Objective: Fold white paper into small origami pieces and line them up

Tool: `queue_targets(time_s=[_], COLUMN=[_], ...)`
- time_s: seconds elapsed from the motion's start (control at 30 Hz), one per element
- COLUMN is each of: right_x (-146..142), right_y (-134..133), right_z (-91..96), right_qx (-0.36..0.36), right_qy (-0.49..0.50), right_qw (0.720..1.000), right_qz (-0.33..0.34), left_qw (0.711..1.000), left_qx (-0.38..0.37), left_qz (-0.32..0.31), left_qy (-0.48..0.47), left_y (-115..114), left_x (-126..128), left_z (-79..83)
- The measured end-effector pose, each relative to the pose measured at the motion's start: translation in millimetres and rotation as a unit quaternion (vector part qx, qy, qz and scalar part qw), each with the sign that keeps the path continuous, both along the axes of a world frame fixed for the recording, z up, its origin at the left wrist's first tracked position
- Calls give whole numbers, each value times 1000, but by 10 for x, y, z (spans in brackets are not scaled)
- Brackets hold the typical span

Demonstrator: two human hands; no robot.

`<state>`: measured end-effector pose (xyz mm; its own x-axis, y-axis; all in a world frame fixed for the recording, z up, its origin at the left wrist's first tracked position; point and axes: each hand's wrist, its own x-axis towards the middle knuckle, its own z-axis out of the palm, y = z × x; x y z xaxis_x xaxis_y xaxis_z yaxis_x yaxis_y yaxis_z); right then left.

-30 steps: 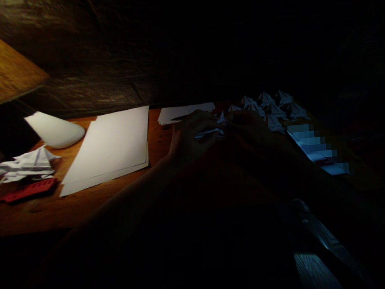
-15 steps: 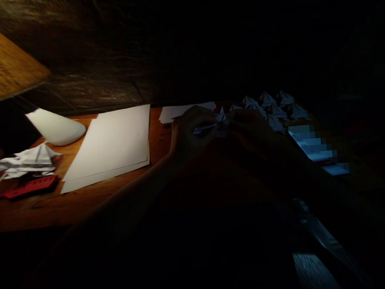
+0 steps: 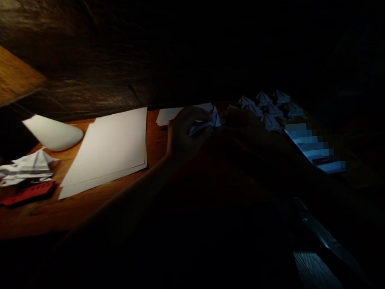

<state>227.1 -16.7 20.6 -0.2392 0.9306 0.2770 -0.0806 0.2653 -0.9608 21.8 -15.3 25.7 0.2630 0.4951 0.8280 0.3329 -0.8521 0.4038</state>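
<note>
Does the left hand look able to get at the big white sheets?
Probably yes: the big white sheets lie near the left hand, nothing visible between, though it seems busy holding folded paper.

"What's moved?"

"The small folded white paper piece (image 3: 216, 121) between the bare left hand (image 3: 185, 131) and right hand (image 3: 245, 125) has shifted slightly left."

"And its look?"

"Its upright point shows broader (the pale patch beneath, visible half a second ago, has gone dark)."
</note>
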Motion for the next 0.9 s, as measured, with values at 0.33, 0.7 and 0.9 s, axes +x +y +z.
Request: queue_targets(time_s=[0.33, 0.7, 0.9], right_x=[-22, -17, -27], right_y=[-3, 12, -16], right_z=[-5, -41, -24], right_qx=[43, 110, 121], right_qy=[-47, -44, -46], right_qw=[998, 992, 990], right_qz=[-29, -49, -53], left_qw=[999, 1000, 1000], left_qx=[-36, -1, -4], left_qz=[-17, 3, -4], left_qy=[-5, 26, 22], left_y=[5, 1, -7], left_x=[10, -17, -8], left_z=[-41, -11, -9])
